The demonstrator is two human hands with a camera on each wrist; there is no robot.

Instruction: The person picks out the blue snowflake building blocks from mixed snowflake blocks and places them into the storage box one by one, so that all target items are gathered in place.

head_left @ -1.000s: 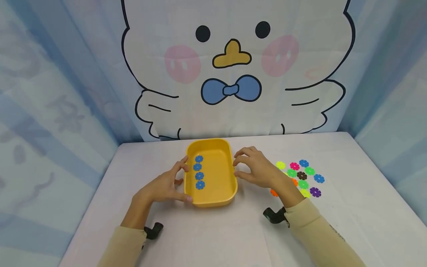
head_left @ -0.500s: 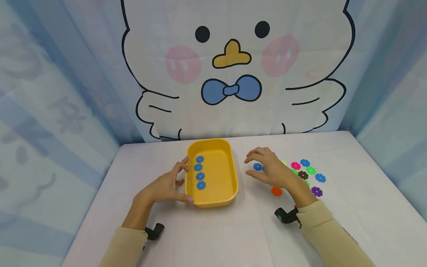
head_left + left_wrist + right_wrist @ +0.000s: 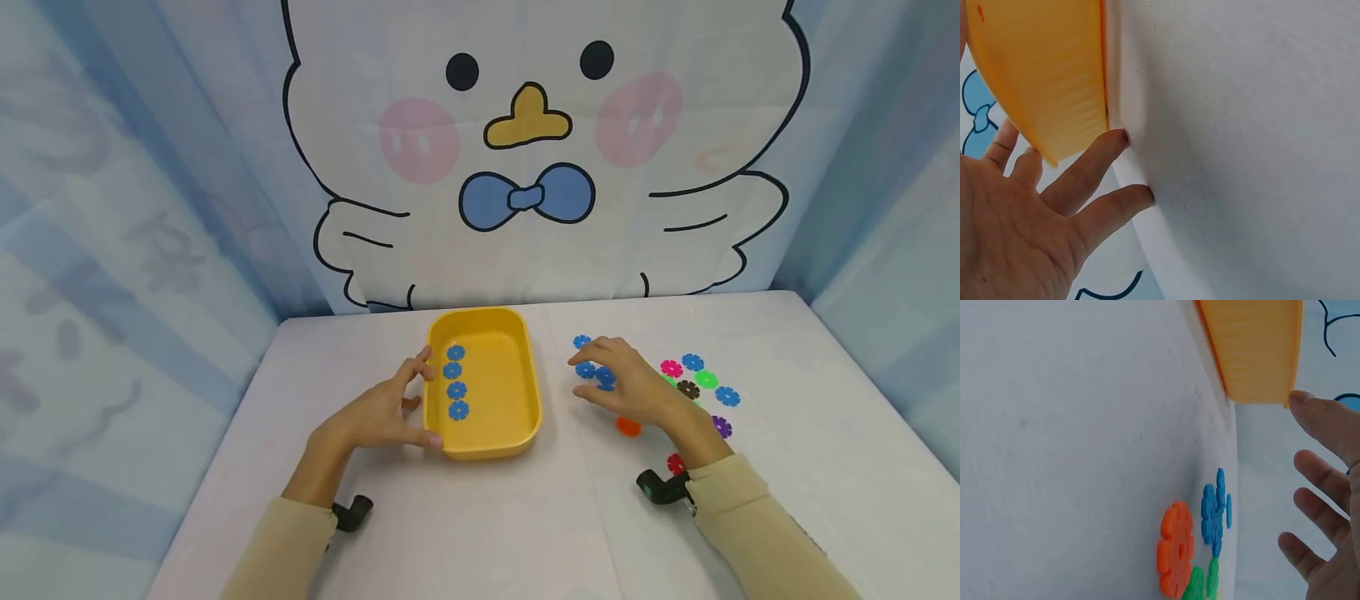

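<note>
On the table stands a yellow tray (image 3: pixel 498 375) with a column of blue flower-shaped discs (image 3: pixel 457 390) along its left side. My left hand (image 3: pixel 378 414) rests against the tray's left wall, its fingers spread and the thumb by the front left corner. The left wrist view shows the spread fingers beside the tray wall (image 3: pixel 1047 62). To the right of the tray, my right hand (image 3: pixel 630 379) hovers with parted fingers over more blue flower-shaped discs (image 3: pixel 585 370). Nothing shows in its grasp in the right wrist view, and the hand hides some discs behind it.
Beyond the right hand lie loose discs: pink (image 3: pixel 671 368), brown (image 3: pixel 687 389), green (image 3: pixel 707 380), purple (image 3: pixel 722 427) and blue ones. An orange disc (image 3: pixel 628 427) and a red disc (image 3: pixel 676 463) lie nearer. A printed curtain (image 3: pixel 525 267) hangs behind the table.
My right hand has moved right, away from the tray's right wall to the loose discs, uncovering blue ones. The left hand stays at the tray. The head view has shifted slightly.
</note>
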